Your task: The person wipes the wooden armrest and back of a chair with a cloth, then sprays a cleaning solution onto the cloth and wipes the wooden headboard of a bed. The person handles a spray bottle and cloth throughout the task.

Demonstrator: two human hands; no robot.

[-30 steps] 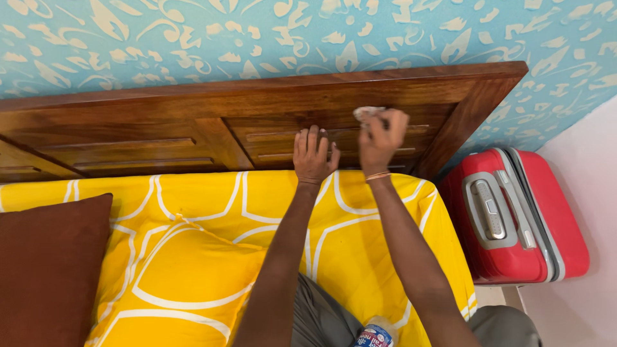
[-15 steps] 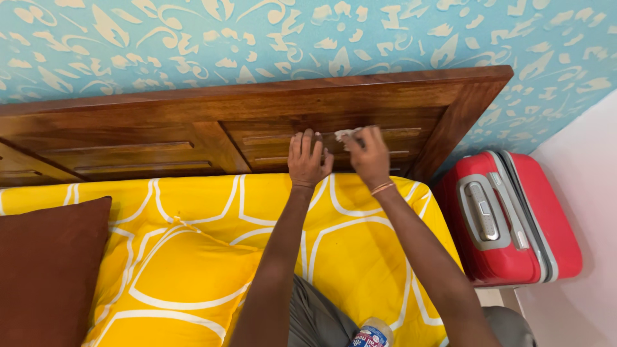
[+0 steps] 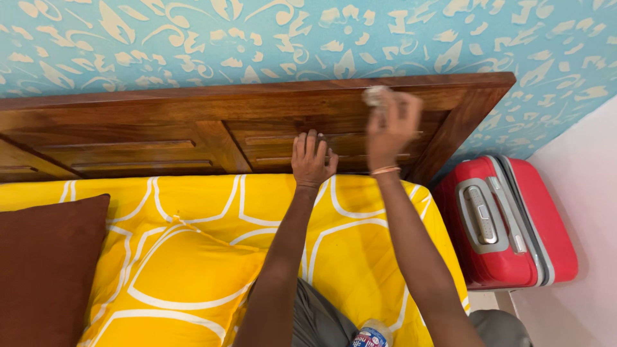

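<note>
A dark wooden headboard (image 3: 160,122) with recessed panels stands against a blue patterned wall. My left hand (image 3: 312,159) lies flat, fingers together, on the lower part of its right panel. My right hand (image 3: 391,128) is raised higher on the same panel and is closed around a small white cloth (image 3: 373,95), which presses against the wood near the top rail. The hand is blurred with motion. A thin band sits on the right wrist.
A yellow bedsheet with white curved lines (image 3: 193,257) covers the mattress below. A brown pillow (image 3: 45,270) lies at the left. A red suitcase (image 3: 508,222) stands on the floor at the right of the bed. A plastic bottle's cap end (image 3: 371,334) shows at the bottom edge.
My right hand with the cloth has swept from the middle of the panel up and to the right, to the top rail. My left hand stays pressed in place.
</note>
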